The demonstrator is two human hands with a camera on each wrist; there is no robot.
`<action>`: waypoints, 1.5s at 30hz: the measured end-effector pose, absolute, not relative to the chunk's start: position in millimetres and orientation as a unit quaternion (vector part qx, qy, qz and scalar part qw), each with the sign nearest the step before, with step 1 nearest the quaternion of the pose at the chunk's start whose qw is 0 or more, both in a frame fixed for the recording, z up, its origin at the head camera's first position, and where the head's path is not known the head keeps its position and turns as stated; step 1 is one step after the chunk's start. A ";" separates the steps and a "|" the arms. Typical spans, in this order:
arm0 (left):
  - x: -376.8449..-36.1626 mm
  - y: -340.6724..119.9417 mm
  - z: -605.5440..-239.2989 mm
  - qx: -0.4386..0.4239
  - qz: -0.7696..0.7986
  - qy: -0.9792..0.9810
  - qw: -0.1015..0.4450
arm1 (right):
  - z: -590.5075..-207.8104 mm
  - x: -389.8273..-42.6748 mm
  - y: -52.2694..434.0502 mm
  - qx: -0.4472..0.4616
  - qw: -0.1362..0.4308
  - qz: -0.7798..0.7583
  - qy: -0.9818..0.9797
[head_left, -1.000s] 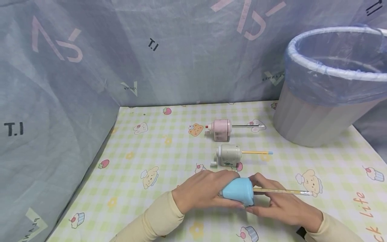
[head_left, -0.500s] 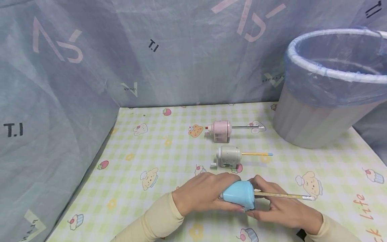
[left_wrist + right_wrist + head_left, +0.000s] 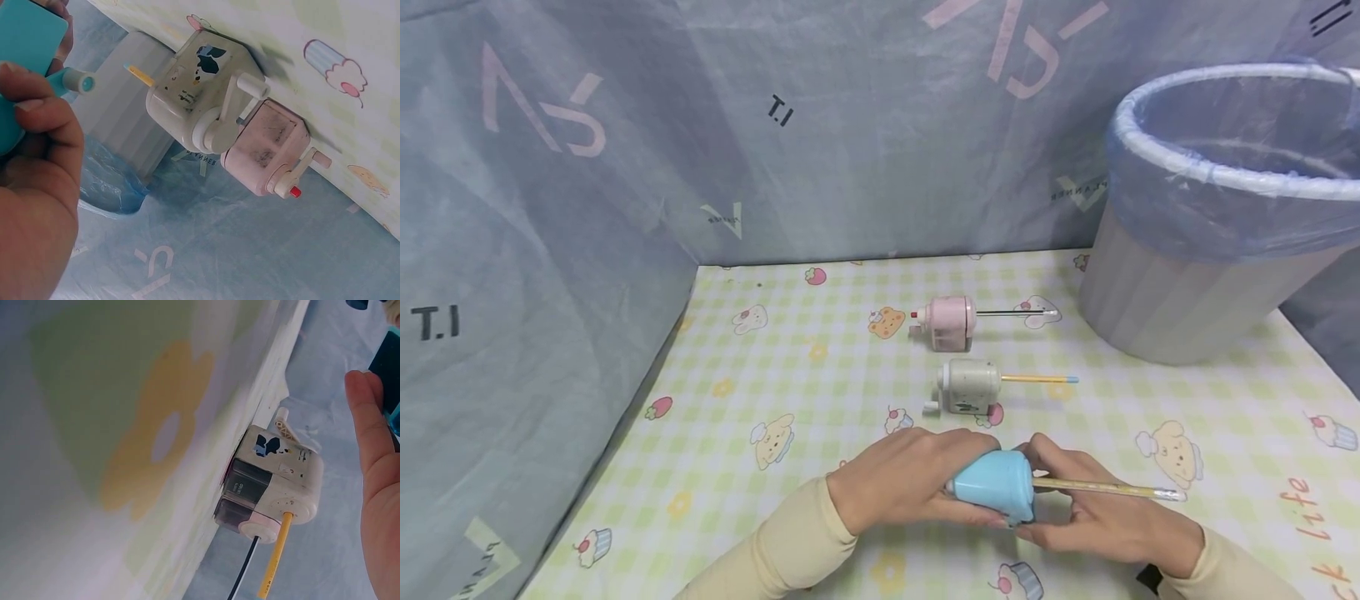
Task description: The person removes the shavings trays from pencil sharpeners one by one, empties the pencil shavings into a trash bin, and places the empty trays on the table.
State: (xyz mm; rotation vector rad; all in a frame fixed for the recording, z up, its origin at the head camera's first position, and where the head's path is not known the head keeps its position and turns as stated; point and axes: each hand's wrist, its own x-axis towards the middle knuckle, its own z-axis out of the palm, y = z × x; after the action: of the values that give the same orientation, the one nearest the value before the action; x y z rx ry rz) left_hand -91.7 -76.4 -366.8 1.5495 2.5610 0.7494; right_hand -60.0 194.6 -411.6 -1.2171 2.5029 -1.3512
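My left hand (image 3: 910,479) grips a light blue crank pencil sharpener (image 3: 996,485) by its body, above the cloth-covered table. A yellowish pencil (image 3: 1105,488) sticks out of the sharpener's right end, its metal-tipped end pointing right. At that same end, my right hand (image 3: 1097,508) holds the sharpener with thumb and fingers on either side, behind and below the pencil. In the left wrist view the blue crank handle (image 3: 78,81) shows by the curled fingers. The right wrist view catches straight fingers (image 3: 369,419) against a dark teal part of the sharpener (image 3: 387,362).
Beyond the hands stand a grey sharpener (image 3: 972,387) with a yellow pencil (image 3: 1037,379) and a pink sharpener (image 3: 950,323) with a black pencil (image 3: 1011,313). A grey bin (image 3: 1180,292) lined with a blue bag stands back right. Grey-blue fabric (image 3: 820,150) walls the back and left.
The blue sharpener has dipped slightly and its pencil end has shifted a little right and down. Both hands keep their hold and move little.
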 end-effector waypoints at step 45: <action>-88.7 -78.7 -362.0 0.482 0.230 0.844 0.034 | -408.5 -63.3 198.0 -0.401 0.027 -0.440 0.803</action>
State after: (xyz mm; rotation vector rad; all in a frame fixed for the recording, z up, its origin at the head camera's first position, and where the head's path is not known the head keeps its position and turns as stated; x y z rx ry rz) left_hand -88.7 -78.7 -362.0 1.4834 2.5966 0.7072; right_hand -63.3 198.0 -408.5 -1.2396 2.4794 -1.3597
